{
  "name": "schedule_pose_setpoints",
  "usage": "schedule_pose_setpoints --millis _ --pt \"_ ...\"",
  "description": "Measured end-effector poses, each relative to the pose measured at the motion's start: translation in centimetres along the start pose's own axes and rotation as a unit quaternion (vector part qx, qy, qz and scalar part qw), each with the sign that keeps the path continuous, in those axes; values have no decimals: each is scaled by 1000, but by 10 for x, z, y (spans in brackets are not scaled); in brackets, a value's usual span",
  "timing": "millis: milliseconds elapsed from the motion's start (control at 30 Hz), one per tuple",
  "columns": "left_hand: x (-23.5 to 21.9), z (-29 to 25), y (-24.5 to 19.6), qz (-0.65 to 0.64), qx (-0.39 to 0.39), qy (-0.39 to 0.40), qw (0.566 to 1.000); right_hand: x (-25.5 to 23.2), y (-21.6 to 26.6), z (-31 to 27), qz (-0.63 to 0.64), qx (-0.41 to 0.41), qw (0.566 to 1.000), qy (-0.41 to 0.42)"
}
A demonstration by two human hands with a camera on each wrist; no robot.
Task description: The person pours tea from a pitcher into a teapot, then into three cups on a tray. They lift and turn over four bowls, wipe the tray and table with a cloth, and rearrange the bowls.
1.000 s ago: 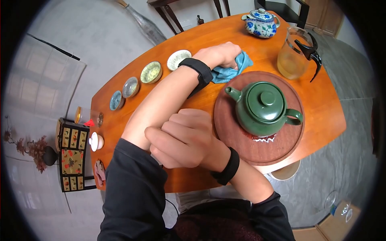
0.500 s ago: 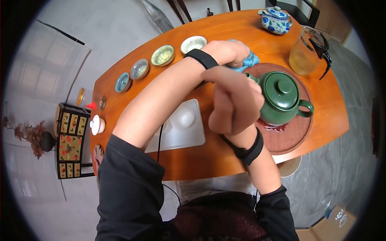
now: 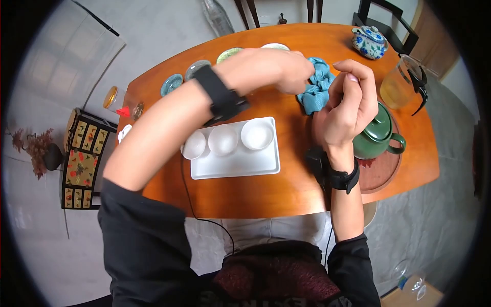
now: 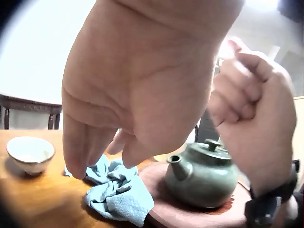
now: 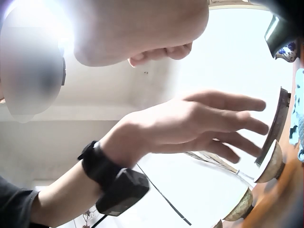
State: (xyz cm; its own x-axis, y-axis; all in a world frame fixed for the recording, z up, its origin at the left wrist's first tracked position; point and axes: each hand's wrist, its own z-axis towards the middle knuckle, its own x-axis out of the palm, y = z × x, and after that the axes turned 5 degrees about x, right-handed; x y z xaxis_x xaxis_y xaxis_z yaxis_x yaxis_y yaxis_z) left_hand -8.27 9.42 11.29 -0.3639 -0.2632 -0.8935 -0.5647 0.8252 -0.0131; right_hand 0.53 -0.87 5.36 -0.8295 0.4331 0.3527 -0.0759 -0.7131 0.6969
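Over the back of the table, my left hand (image 3: 286,71) is beside a crumpled blue cloth (image 3: 314,94); the left wrist view shows its fingers extended downward above the cloth (image 4: 121,194). Those fingers are spread and hold nothing in the right wrist view. My right hand (image 3: 350,105) is raised before the green teapot (image 3: 376,135), its fingers curled around nothing, and partly hides the pot. The teapot (image 4: 202,178) stands on a round reddish-brown board (image 3: 381,174), its spout toward the cloth.
White cups (image 3: 223,140) sit on a white tray (image 3: 235,166) near the front. Several patterned bowls (image 3: 171,84) line the back left, partly behind my left arm. At the right stand a glass pitcher (image 3: 396,89) and a blue-and-white pot (image 3: 369,42). A cable crosses the front edge.
My left hand has let go of the cloth. My right hand has moved right, from over my left forearm to before the teapot. The view has shifted, and the tray of cups shows fully.
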Motion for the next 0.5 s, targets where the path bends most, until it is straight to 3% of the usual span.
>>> schedule_pose_setpoints --millis 67,133,200,267,333,433,500 --pt "-5 -41 9 9 18 -78 997 2 -1 -1 -46 55 997 25" --pt "-16 -89 13 15 52 -102 993 4 -8 -2 -62 64 995 40" --pt "-11 -135 24 -81 100 -231 965 8 -13 -4 -181 34 979 89" --pt "5 -173 40 -111 80 -302 943 9 -17 -5 -251 69 951 164" --pt "12 -213 47 -238 -15 -247 939 11 -18 -7 -325 138 906 234" --pt "55 -251 80 -423 -95 -257 864 11 -33 -13 -355 62 890 279" --pt "85 -260 96 -477 -156 -245 830 12 -34 -14 -376 63 878 290"
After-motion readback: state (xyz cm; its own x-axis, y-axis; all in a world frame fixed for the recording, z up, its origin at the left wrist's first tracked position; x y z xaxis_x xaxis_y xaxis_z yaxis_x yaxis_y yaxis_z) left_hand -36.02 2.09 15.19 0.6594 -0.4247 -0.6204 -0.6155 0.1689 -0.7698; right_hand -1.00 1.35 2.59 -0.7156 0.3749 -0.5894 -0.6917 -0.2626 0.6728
